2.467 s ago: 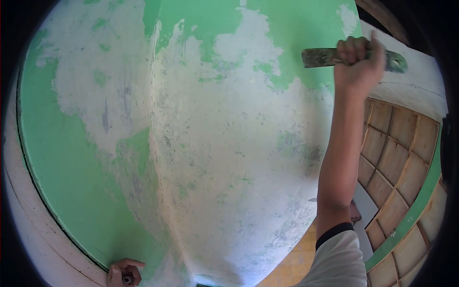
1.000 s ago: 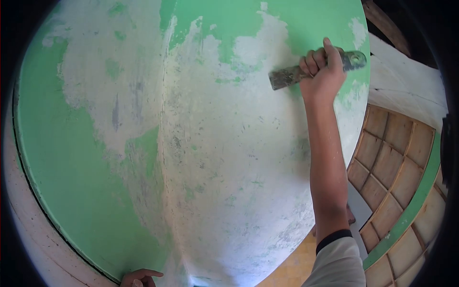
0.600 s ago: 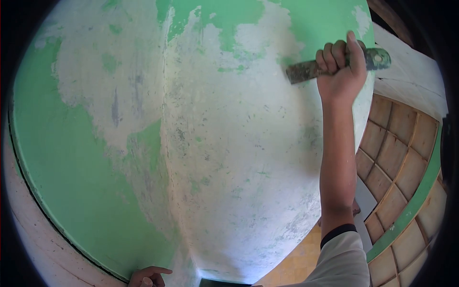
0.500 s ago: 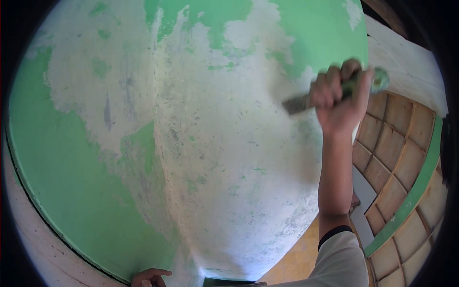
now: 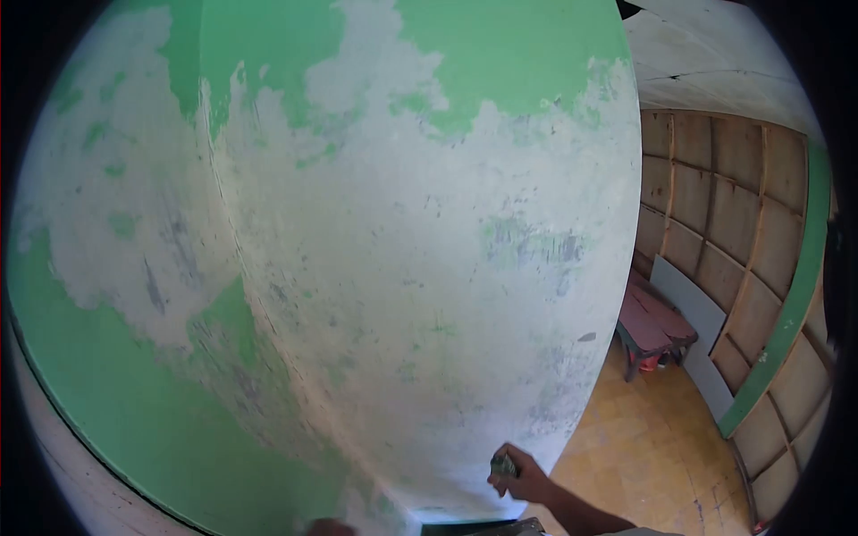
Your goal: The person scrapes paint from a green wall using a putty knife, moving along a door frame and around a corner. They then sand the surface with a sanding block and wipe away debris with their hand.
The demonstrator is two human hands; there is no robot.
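Wall (image 5: 393,205): pale bare coat; grn paint (image 5: 527,54) across top and low L of vert. crease (image 5: 232,232); dk scuffs (image 5: 561,246) R of crease. Far R of crease: red bench (image 5: 651,317), yel. floor (image 5: 643,438), gridded partition (image 5: 737,147). R hand (image 5: 523,478), R of crease's low end: fingers closed around scraper (image 5: 503,465); blade not visible. L hand (image 5: 329,528), L of crease's low end: blurred, cut off; grip can't be told. Step (judged): wall scraping, tool held low; contact unclear. Next stroke would call for firm grip, blade laid flat.

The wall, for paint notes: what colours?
The head view shows the wall best: patchy light green and whitish.
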